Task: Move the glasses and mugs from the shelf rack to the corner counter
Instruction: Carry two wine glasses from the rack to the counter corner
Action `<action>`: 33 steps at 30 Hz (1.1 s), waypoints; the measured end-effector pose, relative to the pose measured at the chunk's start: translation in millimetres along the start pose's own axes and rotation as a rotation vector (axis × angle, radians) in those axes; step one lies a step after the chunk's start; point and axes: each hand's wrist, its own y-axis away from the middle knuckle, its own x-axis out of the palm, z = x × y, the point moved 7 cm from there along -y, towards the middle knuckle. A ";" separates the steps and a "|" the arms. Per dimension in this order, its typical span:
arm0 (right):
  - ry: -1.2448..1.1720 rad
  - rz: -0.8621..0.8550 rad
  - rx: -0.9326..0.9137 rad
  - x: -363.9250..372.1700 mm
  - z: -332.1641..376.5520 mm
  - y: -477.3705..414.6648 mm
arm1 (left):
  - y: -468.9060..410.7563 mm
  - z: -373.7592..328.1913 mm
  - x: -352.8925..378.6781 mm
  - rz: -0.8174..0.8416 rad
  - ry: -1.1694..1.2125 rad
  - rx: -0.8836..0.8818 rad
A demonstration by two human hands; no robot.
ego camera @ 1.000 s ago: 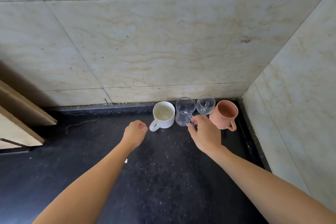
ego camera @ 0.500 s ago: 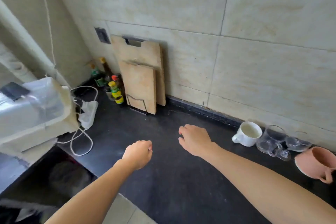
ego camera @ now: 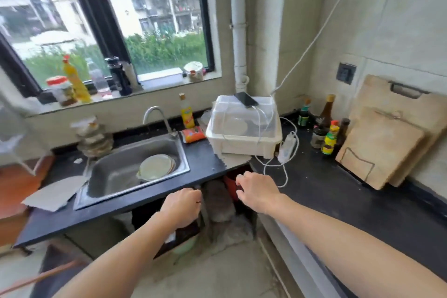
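Observation:
My left hand (ego camera: 182,206) is curled into a loose fist with nothing in it, held in front of the black counter's (ego camera: 208,162) front edge by the sink (ego camera: 135,169). My right hand (ego camera: 256,191) hangs beside it with fingers slightly apart and empty, near the counter's inner corner. No glasses or mugs show in this view. A white lidded dish box (ego camera: 243,126) with a phone (ego camera: 246,99) on top stands on the counter behind my hands.
Plates lie in the sink. A power strip and white cables (ego camera: 286,147) trail right of the box. Sauce bottles (ego camera: 326,128) and two wooden cutting boards (ego camera: 384,145) lean at the right wall. Bottles line the windowsill (ego camera: 79,87).
The view has swung left, from the corner with the mugs and glasses to the sink and window. My right hand let go of the glass and both hands pulled away empty.

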 end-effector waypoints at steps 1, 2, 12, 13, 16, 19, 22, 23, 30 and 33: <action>0.000 -0.011 -0.047 -1.8 31.8 -17.5 | 13.4 31.7 -4.9 -0.011 0.006 -0.046; -0.001 -0.018 -0.096 -3.4 62.9 -33.8 | 27.0 61.9 -8.5 -0.013 0.012 -0.097; -0.010 0.023 -0.515 10.9 323.9 -165.6 | 149.3 302.7 -15.5 -0.056 0.107 -0.559; -0.013 0.024 -0.548 14.2 346.2 -178.6 | 157.8 323.9 -15.0 -0.047 0.106 -0.600; -0.021 0.029 -0.651 20.6 412.8 -219.5 | 177.4 387.0 -20.6 -0.049 0.105 -0.712; -0.054 0.018 -0.740 19.1 475.7 -263.3 | 190.4 446.3 -36.3 -0.064 0.107 -0.819; -0.056 0.007 -0.829 14.1 535.0 -306.4 | 202.5 500.5 -50.6 -0.087 0.112 -0.931; -0.057 -0.001 -0.851 11.5 553.4 -319.6 | 207.2 516.9 -54.0 -0.108 0.120 -0.961; -0.088 0.000 -0.978 18.0 665.1 -377.2 | 242.4 613.0 -58.9 -0.151 0.171 -1.125; -0.087 -0.012 -0.989 25.2 705.6 -399.5 | 250.9 662.2 -56.6 -0.181 0.191 -1.142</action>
